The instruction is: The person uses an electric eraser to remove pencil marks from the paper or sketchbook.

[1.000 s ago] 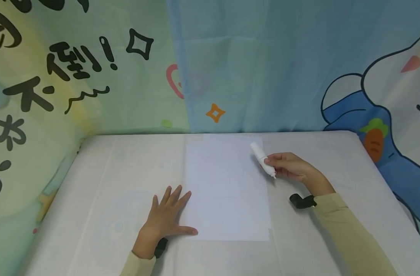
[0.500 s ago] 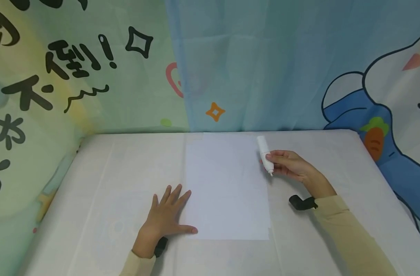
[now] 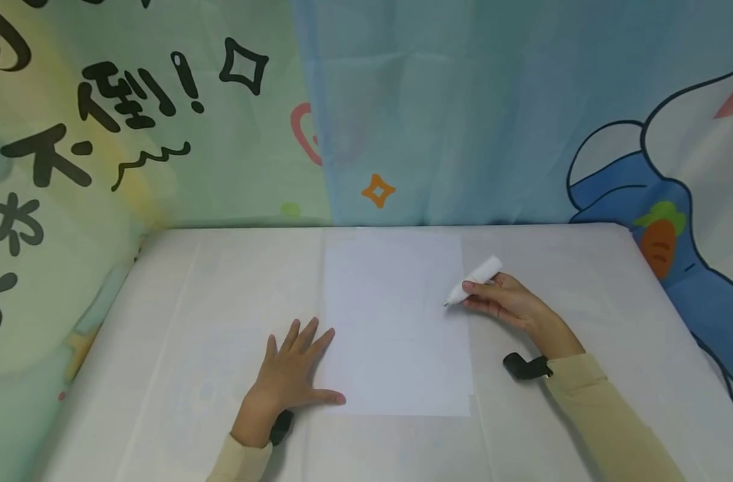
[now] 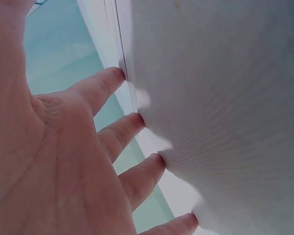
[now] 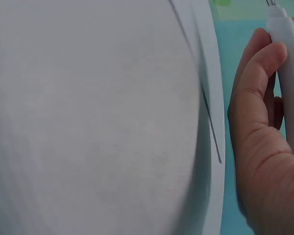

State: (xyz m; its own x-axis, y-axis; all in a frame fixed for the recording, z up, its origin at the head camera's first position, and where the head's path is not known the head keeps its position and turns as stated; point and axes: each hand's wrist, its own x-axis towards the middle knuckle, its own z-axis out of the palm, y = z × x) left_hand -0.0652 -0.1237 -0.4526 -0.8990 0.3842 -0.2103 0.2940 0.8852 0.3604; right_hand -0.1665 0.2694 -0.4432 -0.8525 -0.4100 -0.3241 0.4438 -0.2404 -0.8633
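Note:
A chunky white pen-shaped tool [image 3: 485, 270] with a thin metal tip is pinched between the thumb and fingers of my right hand [image 3: 513, 304], over the right edge of a blank white sheet of paper [image 3: 396, 328]. Its narrow tip points left and down, close over the sheet. The right wrist view shows the tool's pale body [image 5: 287, 49] along my fingers. My left hand [image 3: 288, 385] lies with fingers spread at the paper's left side, the thumb reaching onto its lower left corner. In the left wrist view, the fingertips [image 4: 137, 119] press on the white surface.
A white cloth [image 3: 209, 301] covers the table under the paper. Behind it hangs a printed curtain [image 3: 462, 120] in green and blue, with dark lettering at the left and a cartoon figure at the right. A black wrist device [image 3: 525, 367] sits by my right sleeve.
My right hand has turned the tool around: its tip pointed toward me at lower right, and now points left over the paper. My left hand stays in place.

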